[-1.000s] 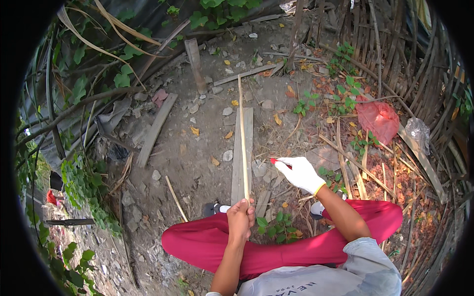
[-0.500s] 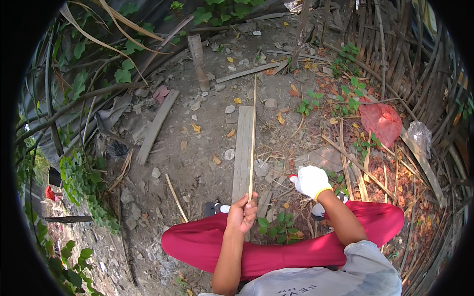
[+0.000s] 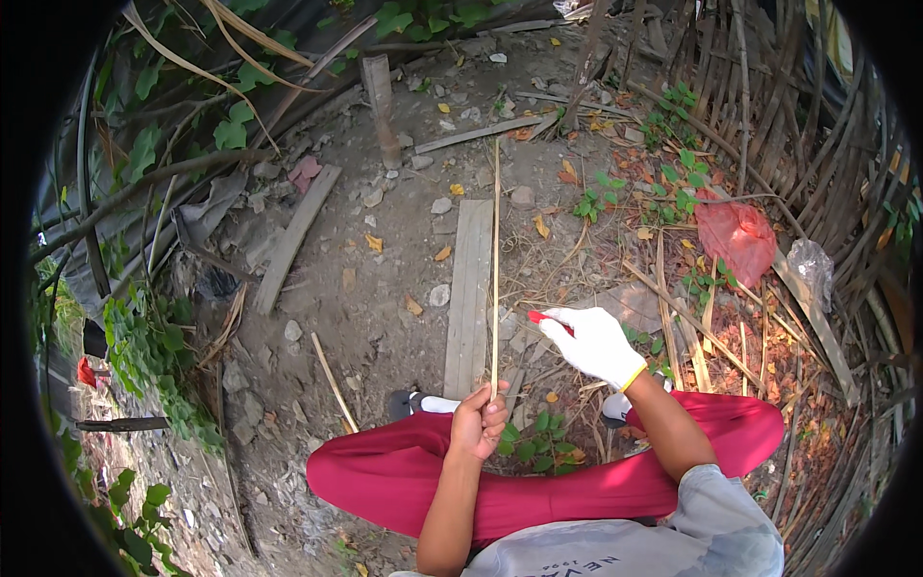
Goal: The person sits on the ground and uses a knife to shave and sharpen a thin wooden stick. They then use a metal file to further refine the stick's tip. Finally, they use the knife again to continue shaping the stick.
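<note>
My left hand (image 3: pixel 478 423), bare, is closed around the lower end of a long thin bamboo strip (image 3: pixel 496 260). The strip points away from me, almost straight, over a grey wooden plank (image 3: pixel 467 308) on the ground. My right hand (image 3: pixel 593 346) wears a white glove with a yellow cuff edge and is to the right of the strip, apart from it. Its fingers are closed, with a small red thing (image 3: pixel 537 316) showing at their tips. What kind of thing it is cannot be made out.
A wooden stake (image 3: pixel 382 111) stands upright ahead, with another board (image 3: pixel 298 240) to the left. Loose slats (image 3: pixel 692 322), a red plastic bag (image 3: pixel 735 240) and a clear bag (image 3: pixel 812 269) lie at right near a stick fence (image 3: pixel 856 173). A leafy plant (image 3: pixel 545 442) grows between my legs.
My gloved right hand has moved left, nearer the bamboo strip, and more red shows at its fingers. My left hand keeps its hold, lying slightly farther right and lower.
</note>
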`<state>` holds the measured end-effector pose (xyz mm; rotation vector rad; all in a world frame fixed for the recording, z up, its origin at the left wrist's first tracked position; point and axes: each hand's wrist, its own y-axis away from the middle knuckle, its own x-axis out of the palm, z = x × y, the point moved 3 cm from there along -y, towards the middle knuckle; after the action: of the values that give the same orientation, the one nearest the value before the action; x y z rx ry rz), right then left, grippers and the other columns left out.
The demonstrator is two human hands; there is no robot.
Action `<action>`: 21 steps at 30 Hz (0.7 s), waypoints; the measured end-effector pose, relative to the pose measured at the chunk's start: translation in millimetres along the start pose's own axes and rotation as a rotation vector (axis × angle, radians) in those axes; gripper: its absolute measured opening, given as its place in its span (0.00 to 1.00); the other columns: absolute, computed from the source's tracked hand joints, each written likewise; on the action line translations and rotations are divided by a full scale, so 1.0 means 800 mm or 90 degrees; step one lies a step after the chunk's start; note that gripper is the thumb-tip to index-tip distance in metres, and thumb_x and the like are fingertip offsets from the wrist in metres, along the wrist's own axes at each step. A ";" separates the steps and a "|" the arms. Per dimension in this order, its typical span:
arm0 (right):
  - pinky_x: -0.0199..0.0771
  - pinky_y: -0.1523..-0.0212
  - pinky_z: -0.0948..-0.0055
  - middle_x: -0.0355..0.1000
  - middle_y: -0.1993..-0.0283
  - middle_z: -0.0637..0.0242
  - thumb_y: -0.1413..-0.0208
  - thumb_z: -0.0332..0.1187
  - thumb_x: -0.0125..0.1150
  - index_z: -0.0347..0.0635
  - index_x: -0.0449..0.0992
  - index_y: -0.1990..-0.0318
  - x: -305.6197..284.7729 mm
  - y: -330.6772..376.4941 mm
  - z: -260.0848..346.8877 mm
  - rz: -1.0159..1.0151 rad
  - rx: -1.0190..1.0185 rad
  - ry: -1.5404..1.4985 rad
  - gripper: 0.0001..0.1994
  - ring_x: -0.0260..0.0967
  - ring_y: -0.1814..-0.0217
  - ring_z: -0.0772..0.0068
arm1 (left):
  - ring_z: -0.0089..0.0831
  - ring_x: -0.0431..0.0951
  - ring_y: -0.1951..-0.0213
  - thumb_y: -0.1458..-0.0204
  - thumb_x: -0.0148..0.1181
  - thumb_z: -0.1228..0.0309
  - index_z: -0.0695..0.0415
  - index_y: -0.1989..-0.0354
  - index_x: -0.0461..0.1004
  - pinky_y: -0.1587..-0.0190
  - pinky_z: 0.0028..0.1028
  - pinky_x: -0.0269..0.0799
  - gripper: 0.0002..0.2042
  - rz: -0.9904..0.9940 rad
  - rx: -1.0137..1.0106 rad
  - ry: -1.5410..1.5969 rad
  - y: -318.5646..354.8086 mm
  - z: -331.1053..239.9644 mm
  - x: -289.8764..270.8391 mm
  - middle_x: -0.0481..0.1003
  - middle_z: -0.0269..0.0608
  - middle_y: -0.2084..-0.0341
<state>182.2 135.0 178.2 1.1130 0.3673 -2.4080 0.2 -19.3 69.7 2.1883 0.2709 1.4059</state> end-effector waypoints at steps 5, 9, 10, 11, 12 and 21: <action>0.78 0.62 0.51 0.80 0.68 0.55 0.33 0.56 0.47 0.54 0.81 0.52 0.065 0.020 0.006 0.124 -0.105 0.046 0.21 0.79 0.62 0.45 | 0.15 0.52 0.85 0.29 0.45 0.66 0.64 0.50 0.72 0.86 0.19 0.43 0.14 -0.032 0.004 -0.037 -0.001 0.006 0.007 0.62 0.29 0.80; 0.76 0.67 0.54 0.78 0.71 0.54 0.35 0.53 0.54 0.51 0.84 0.57 0.067 0.008 -0.004 0.099 -0.041 0.029 0.19 0.77 0.68 0.45 | 0.14 0.51 0.86 0.29 0.44 0.68 0.64 0.53 0.73 0.86 0.20 0.42 0.13 -0.110 0.065 -0.236 0.018 0.008 0.022 0.61 0.27 0.82; 0.76 0.68 0.55 0.77 0.73 0.54 0.35 0.54 0.54 0.51 0.84 0.58 0.064 0.000 -0.007 0.077 -0.017 0.033 0.19 0.77 0.69 0.45 | 0.13 0.51 0.86 0.29 0.44 0.67 0.64 0.53 0.73 0.86 0.20 0.42 0.13 -0.113 0.064 -0.248 0.023 0.010 0.027 0.60 0.27 0.82; 0.76 0.69 0.57 0.76 0.75 0.55 0.36 0.54 0.56 0.50 0.85 0.59 0.056 -0.007 -0.013 0.103 -0.046 0.028 0.20 0.77 0.71 0.46 | 0.13 0.51 0.86 0.29 0.45 0.67 0.64 0.54 0.73 0.86 0.20 0.42 0.13 -0.116 0.062 -0.260 0.028 0.011 0.030 0.60 0.27 0.83; 0.76 0.69 0.58 0.77 0.74 0.56 0.36 0.54 0.57 0.51 0.85 0.58 0.052 -0.002 -0.016 0.115 -0.014 -0.010 0.19 0.77 0.71 0.48 | 0.13 0.51 0.86 0.28 0.45 0.67 0.64 0.54 0.73 0.86 0.20 0.42 0.13 -0.119 0.061 -0.273 0.030 0.012 0.032 0.60 0.27 0.83; 0.77 0.67 0.56 0.79 0.71 0.59 0.37 0.57 0.56 0.53 0.84 0.58 0.043 0.023 0.014 -0.009 -0.177 0.073 0.20 0.79 0.69 0.50 | 0.13 0.50 0.86 0.28 0.45 0.66 0.64 0.55 0.72 0.86 0.19 0.40 0.13 -0.046 0.089 -0.144 0.026 0.000 0.050 0.60 0.27 0.83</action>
<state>164.9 104.1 158.4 1.1251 0.7265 -2.2247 15.2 -19.8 112.3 2.4013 0.3700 1.1178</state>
